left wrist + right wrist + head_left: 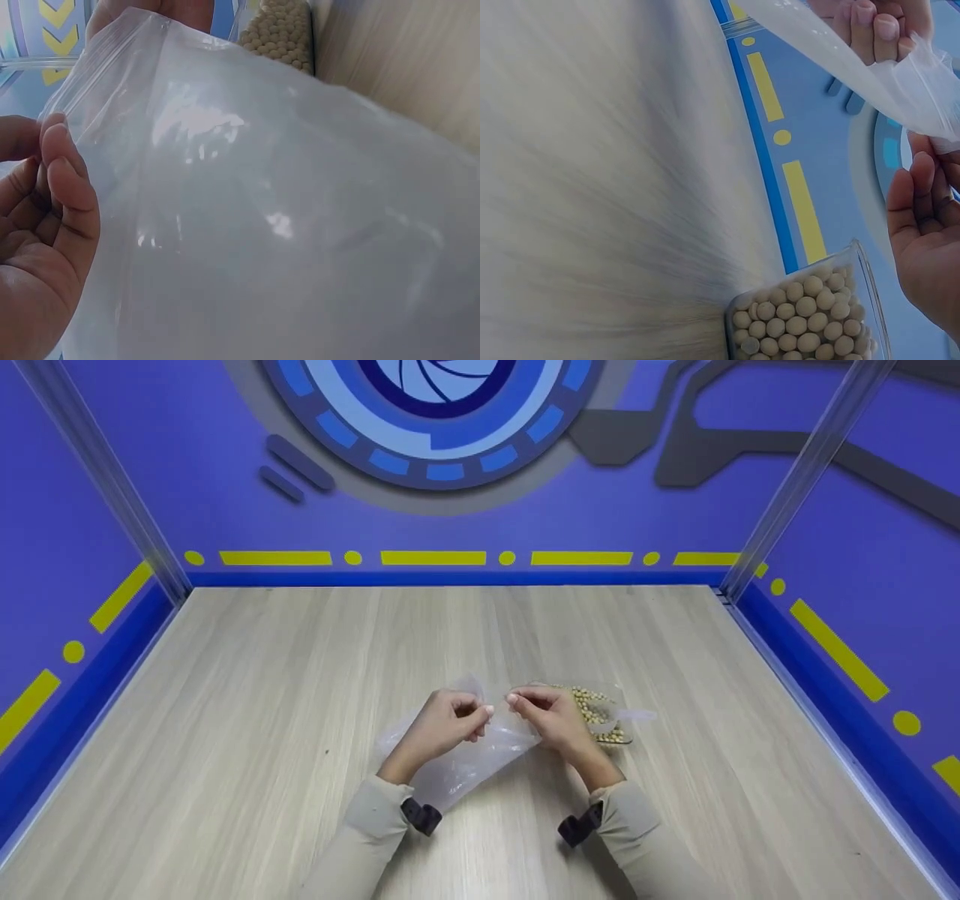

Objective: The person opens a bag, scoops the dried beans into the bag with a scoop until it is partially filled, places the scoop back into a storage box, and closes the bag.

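Note:
A clear plastic zip bag (247,195) hangs between both hands, its zip edge toward the fingers. My left hand (450,724) pinches the bag's top edge between thumb and fingers, which the left wrist view (45,225) shows close up. The right hand (553,718) pinches the same edge a little to the right; in the right wrist view its curled fingers (922,187) meet the gathered plastic. Just beyond the right hand stands a clear container (862,300) full of round beige soybean-like balls (802,315). No contents are visible in the bag.
A translucent strip or handle (637,715) sticks out to the right of the container. Beneath everything lies a pale wood table (262,697). Blue panels (450,532) with yellow marks enclose it at the back and sides.

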Action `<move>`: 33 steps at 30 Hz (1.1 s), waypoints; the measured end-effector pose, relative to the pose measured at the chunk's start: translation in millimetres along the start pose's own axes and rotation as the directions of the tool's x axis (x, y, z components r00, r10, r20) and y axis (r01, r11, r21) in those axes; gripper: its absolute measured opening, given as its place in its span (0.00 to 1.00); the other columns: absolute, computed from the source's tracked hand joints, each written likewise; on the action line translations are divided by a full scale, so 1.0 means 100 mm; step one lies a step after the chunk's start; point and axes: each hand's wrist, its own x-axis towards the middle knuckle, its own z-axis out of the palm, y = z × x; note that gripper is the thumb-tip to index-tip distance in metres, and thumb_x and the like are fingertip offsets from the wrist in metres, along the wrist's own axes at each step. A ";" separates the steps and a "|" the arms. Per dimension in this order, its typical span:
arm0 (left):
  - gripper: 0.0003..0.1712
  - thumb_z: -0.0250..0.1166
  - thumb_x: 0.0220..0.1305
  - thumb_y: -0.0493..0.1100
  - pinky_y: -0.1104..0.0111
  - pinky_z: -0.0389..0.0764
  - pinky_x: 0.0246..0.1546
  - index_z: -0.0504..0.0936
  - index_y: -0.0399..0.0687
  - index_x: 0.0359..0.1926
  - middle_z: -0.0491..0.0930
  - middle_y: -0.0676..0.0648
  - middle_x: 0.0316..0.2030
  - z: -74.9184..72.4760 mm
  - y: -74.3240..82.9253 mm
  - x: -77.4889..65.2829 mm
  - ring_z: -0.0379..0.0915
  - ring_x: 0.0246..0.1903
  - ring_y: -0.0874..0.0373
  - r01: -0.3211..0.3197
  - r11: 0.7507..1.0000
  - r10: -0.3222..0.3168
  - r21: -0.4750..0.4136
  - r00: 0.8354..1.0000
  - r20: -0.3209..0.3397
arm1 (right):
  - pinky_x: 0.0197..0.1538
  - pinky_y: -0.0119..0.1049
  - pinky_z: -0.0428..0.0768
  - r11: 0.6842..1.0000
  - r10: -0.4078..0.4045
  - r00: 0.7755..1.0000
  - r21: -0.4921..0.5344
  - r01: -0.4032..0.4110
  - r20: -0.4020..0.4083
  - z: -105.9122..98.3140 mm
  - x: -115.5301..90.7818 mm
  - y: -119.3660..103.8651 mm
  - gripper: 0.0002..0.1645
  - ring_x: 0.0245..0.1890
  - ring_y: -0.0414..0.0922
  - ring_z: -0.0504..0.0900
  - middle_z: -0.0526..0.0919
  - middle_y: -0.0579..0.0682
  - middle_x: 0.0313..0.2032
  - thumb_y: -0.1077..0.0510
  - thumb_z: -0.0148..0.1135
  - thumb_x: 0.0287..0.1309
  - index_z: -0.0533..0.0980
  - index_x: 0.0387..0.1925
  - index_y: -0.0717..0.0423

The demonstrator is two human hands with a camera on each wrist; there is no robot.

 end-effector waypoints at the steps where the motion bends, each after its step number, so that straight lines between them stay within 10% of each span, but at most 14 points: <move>1: 0.17 0.59 0.66 0.41 0.77 0.71 0.20 0.80 0.38 0.22 0.76 0.51 0.17 0.00 0.00 -0.01 0.71 0.18 0.64 -0.002 1.000 0.002 -0.002 1.000 0.003 | 0.31 0.26 0.72 1.000 0.001 1.000 0.000 -0.001 -0.001 0.00 0.00 0.01 0.10 0.27 0.36 0.73 0.81 0.47 0.28 0.62 0.65 0.57 0.83 0.37 0.67; 33: 0.17 0.60 0.65 0.40 0.76 0.75 0.21 0.82 0.33 0.21 0.80 0.43 0.18 -0.08 0.05 -0.09 0.73 0.18 0.65 -0.004 1.000 0.006 -0.017 0.989 0.148 | 0.34 0.24 0.75 0.997 0.044 0.997 -0.054 -0.047 -0.070 -0.14 0.14 0.08 0.10 0.30 0.36 0.77 0.85 0.54 0.34 0.61 0.65 0.57 0.84 0.38 0.65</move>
